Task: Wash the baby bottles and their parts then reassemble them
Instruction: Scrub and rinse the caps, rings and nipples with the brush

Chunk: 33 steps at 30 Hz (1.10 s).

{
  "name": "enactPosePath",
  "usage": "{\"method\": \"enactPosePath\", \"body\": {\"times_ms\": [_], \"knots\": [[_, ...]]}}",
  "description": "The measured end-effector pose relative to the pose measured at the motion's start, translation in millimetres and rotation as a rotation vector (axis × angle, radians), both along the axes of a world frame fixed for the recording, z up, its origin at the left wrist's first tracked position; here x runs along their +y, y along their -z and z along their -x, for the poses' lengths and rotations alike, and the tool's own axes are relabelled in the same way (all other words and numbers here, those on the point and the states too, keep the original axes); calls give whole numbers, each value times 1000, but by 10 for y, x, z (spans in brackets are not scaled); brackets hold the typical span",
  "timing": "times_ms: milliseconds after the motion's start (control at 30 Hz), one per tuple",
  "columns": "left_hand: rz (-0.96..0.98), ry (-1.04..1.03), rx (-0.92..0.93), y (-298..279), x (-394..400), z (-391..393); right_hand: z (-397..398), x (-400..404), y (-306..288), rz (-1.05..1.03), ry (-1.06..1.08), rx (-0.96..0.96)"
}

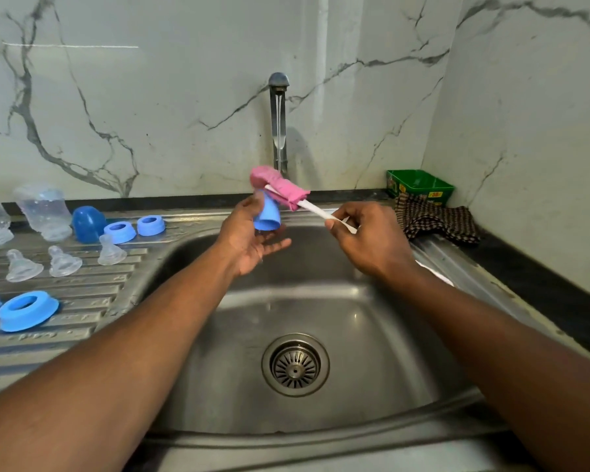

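Clear bottles [43,211], soft teats [62,262] and blue rings [28,310] are lying on the draining board, well to the left of both hands. The left hand [249,238] is pinching a blue cap [268,216] over the sink [321,301], lower fingers spread open. The right hand [368,241] is closing round the white handle of a pink brush [280,187], its soft head touching the cap. The cap is probably light and slippery when wet, so gripping its sides is safest.
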State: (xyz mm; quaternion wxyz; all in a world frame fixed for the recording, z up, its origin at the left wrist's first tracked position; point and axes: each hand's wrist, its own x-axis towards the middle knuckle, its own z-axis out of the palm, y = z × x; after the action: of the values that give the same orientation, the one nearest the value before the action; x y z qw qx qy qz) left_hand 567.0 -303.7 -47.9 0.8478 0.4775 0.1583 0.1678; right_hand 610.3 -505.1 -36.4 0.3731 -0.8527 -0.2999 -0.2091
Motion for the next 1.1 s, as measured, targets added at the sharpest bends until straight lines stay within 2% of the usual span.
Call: {"method": "enactPosePath", "body": {"times_ms": [67,167,233,300,433,533,600,733,800,867,933,1000,1100], "knots": [[-197,-152,-16,14,46,-6,-1,-38,-29,-30,-26,-35],[-693,-348,-87,28,95,-16,71,-8,-53,74,-29,-81],[-823,-418,-64,28,45,9,107,73,-39,121,54,-71],[-831,-473,-54,8,-1,18,111,95,-39,90,101,-52],[-799,-569,-138,29,77,-34,161,99,-53,146,-17,-66],[-750,-562,-65,56,135,-46,161,137,-45,110,25,-27],[-582,-481,-28,55,103,-25,146,134,-38,87,-23,-14],[-85,-132,-32,-64,-72,22,141,126,-27,56,-3,-9],[69,-100,-38,-98,-113,3,162,130,-12,63,-62,-2],[92,-109,-6,-90,-78,2,190,158,-7,90,-92,14],[93,-97,33,-67,-41,-3,196,158,-15,33,-34,43],[137,-70,26,-70,-34,-9,190,158,-13,0,-13,64],[102,7,-22,-60,-23,-15,186,176,-2,20,-19,95]]}}
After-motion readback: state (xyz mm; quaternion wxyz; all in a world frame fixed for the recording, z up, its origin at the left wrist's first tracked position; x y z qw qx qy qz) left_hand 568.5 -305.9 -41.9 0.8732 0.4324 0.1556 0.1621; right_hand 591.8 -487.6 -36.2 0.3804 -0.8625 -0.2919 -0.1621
